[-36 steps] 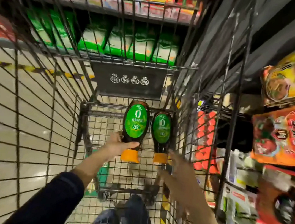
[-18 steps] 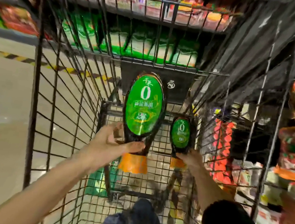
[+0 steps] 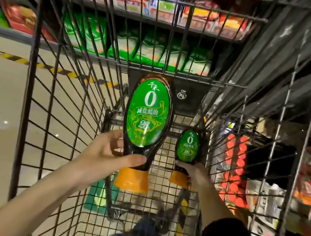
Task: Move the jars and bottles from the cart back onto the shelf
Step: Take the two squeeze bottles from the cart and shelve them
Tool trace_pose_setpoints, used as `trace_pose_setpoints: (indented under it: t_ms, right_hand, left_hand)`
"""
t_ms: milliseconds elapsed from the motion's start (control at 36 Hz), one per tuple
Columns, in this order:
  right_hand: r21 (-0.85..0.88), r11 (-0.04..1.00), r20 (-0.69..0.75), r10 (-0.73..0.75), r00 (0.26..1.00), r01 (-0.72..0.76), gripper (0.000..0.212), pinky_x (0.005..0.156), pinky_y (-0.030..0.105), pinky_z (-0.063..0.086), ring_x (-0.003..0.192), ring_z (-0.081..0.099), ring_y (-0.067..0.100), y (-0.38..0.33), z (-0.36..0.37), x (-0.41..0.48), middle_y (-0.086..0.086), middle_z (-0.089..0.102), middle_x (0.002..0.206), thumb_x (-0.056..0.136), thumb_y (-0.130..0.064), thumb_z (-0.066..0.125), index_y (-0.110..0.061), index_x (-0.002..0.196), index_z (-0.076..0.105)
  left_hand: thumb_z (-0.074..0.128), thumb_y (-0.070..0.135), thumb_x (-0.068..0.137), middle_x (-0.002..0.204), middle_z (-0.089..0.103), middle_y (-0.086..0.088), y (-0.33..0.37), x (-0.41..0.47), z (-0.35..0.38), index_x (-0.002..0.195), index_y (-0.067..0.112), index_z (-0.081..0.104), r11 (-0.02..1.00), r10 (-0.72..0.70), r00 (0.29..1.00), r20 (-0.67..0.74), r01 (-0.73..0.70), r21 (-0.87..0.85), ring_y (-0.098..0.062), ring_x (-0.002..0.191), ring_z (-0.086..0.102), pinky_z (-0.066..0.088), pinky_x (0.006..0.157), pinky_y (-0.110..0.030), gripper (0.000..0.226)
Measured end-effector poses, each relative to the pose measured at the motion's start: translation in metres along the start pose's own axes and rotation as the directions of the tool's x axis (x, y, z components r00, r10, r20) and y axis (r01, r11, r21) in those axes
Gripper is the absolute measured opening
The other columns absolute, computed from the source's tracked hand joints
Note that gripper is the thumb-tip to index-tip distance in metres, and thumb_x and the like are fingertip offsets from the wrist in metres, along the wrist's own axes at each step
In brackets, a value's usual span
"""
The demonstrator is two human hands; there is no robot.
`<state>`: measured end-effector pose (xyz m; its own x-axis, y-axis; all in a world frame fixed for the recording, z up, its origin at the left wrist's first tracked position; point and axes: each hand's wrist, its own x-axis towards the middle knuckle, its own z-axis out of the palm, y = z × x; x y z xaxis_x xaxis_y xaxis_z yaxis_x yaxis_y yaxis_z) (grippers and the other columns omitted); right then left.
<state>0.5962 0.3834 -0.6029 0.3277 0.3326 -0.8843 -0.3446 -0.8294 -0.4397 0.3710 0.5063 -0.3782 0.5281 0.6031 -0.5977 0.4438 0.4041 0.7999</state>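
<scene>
1. Wire walls of the cart [image 3: 54, 105] hemmed in both lifts, so raising each bottle straight up clear of them before swinging right toward the shelving [image 3: 292, 81] seemed wisest
2. Glossy tapered necks looked slippery and called for a firm squeeze
3. Left hand [image 3: 107, 155] gripped the raised bottle [image 3: 148, 115] at its neck, thumb across the front, fingers curled behind
4. Right hand [image 3: 193, 169] was wrapped round the neck of the low bottle [image 3: 188, 147], down by the cart's right wall
5. Both bottles were dark, with green oval labels [image 3: 145, 132] and orange caps [image 3: 132, 181] at the near end
</scene>
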Motion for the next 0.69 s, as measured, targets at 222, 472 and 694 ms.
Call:
trace_pose_setpoints:
  t_ms: [222, 472, 694]
  right_hand:
    - [0.194, 0.981, 0.007, -0.024, 1.0, 0.023, 0.058, 0.065, 0.031, 0.05, 0.094, 0.06, 0.027, -0.019, 0.008, -0.045, 0.017, 0.064, 0.112, 0.069, -0.013, 0.08, 0.002, 0.12, 0.057]
    - [0.304, 0.944, 0.091, -0.16, 0.983, 0.125, 0.032, 0.05, 0.023, 0.054, 0.076, 0.065, 0.016, -0.036, 0.01, -0.123, 0.002, 0.068, 0.088, 0.068, -0.02, 0.081, -0.018, 0.094, 0.062]
    - [0.432, 0.825, 0.046, -0.425, 0.904, 0.366, 0.068, 0.065, 0.027, 0.051, 0.085, 0.067, 0.018, -0.087, -0.001, -0.225, 0.001, 0.073, 0.092, 0.04, -0.031, 0.091, -0.01, 0.1, 0.067]
  left_hand:
    - [0.088, 0.056, 0.034, 0.116, 0.068, 0.002, 0.013, -0.021, -0.007, 0.128, 0.014, 0.05, 0.999, -0.037, 0.996, -0.078, 0.035, -0.021, -0.014, 0.112, 0.061, 0.046, 0.1, -0.046, 0.109]
    - [0.089, 0.053, 0.034, 0.108, 0.068, 0.005, 0.055, -0.068, -0.014, 0.127, 0.011, 0.046, 0.997, 0.046, 0.989, -0.14, -0.054, -0.052, -0.01, 0.101, 0.064, 0.053, 0.086, -0.031, 0.111]
    - [0.07, 0.0, 0.074, 0.071, 0.072, 0.021, 0.097, -0.114, -0.016, 0.093, 0.02, 0.058, 0.962, 0.272, 0.956, -0.109, -0.272, 0.015, -0.001, 0.072, 0.069, 0.05, 0.055, -0.008, 0.03]
